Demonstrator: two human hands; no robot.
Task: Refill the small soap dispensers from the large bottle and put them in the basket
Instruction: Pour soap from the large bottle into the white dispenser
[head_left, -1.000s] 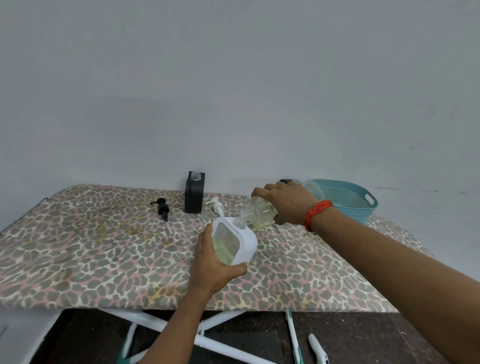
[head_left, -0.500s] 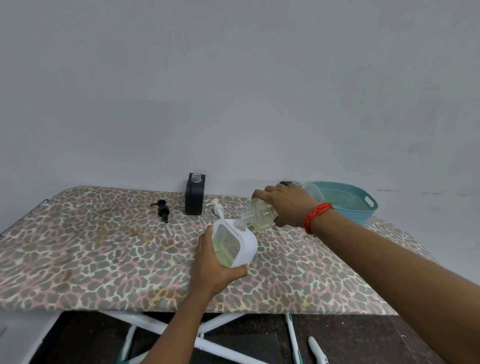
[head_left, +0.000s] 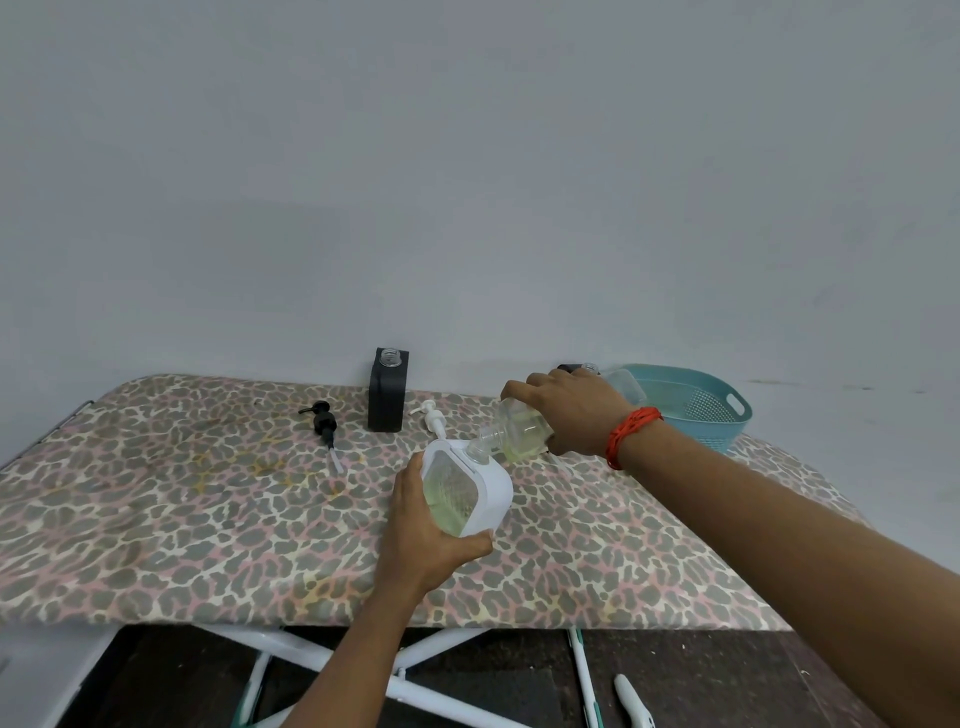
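Head view: left grip (head_left: 421, 530) curled round white dispenser (head_left: 491, 486); right grip (head_left: 576, 410) curled round tipped bottle (head_left: 519, 430), spout at dispenser's mouth.

The left forearm, bare, enters from the lower middle of the view. The left hand (head_left: 423, 540) has fingers and thumb curled round the lower end of the white dispenser (head_left: 470, 491) — the thumb lies across its near bottom edge, pointing right. The right arm extends from the lower right, long and nearly straight, with a red band (head_left: 631, 434) at the wrist. The right hand (head_left: 576, 415) sits palm-down over the tilted clear bottle (head_left: 522, 431) — fingers curled over its top, gripping it.
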